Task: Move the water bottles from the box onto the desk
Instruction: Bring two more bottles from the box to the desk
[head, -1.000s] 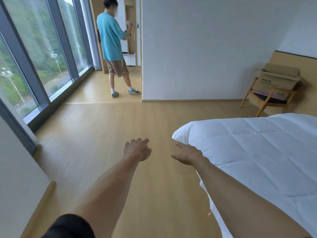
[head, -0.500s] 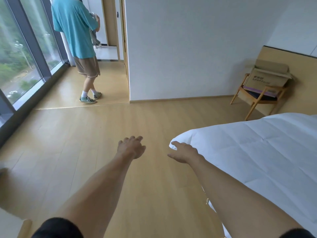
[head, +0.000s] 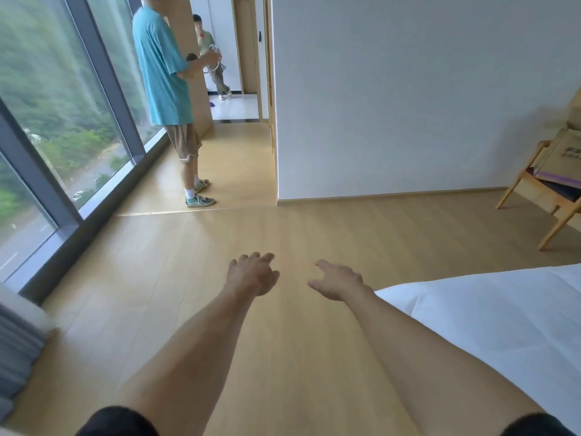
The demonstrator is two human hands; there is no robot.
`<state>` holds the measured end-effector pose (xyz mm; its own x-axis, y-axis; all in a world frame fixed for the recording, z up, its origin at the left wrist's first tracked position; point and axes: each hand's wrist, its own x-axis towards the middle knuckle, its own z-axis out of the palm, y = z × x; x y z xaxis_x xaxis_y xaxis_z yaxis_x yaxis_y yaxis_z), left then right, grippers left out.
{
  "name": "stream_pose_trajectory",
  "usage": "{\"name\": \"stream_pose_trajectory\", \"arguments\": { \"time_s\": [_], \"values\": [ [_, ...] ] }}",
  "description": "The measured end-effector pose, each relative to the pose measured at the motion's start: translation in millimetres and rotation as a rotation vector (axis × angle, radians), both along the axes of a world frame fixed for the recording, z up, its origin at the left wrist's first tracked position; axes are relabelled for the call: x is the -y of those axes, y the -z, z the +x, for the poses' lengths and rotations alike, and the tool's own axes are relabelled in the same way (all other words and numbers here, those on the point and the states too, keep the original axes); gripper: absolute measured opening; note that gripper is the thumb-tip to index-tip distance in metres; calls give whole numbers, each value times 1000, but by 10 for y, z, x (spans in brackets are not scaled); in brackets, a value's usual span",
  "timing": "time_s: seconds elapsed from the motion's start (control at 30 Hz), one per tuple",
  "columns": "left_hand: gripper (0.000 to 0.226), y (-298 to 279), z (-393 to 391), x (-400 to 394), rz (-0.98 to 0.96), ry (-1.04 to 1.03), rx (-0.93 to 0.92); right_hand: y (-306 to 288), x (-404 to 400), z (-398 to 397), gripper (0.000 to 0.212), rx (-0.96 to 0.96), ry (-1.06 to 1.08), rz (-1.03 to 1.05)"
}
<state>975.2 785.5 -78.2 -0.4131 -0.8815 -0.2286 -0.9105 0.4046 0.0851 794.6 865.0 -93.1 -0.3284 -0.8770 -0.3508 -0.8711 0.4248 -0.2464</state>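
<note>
Head view. Both arms extend forward over the wooden floor. The left hand is held palm down, fingers loosely curled, grip empty. The right hand is beside it and apart from it, fingers relaxed and slightly spread, thumb pointing toward the left hand, grip wide and empty. Neither hand touches anything. Black sleeves show at the bottom edge of the frame.

The box is cardboard, cut off by the right edge of the frame. It sits on a wooden chair against the far wall, well apart from both hands. Whether it contains bottles cannot be told from this view. No bottle is visible.

A bed with a white cover fills the lower right; its near corner lies just beside the right forearm. A white wall stands behind the floor area. Large windows with grey frames run along the left side, with green trees outside. A grey curtain hangs at the lower left edge.

A person in a teal shirt, brown shorts and green shoes stands near the windows, holding a small item that is too small to identify. A second person is visible further back in the passage.
</note>
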Motion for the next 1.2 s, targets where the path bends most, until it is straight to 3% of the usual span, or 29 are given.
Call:
{"name": "stream_pose_trajectory", "arguments": {
  "time_s": [0.2,0.53,1.0,1.2],
  "values": [
    [55,-208,-478,1032,-24,-35,-10,-157,1162,-412,57,-35,-25,-67],
    [54,-116,-1528,2302,-11,66,-22,-159,2184,-1328,57,-76,80,-57],
    [55,-220,-3756,4474,10,485,-78,-403,3633,-3019,54,-165,533,27],
    [56,-164,-4510,4911,34,654,-46,-337,3913,-3497,55,-152,690,50]
  ]
}}
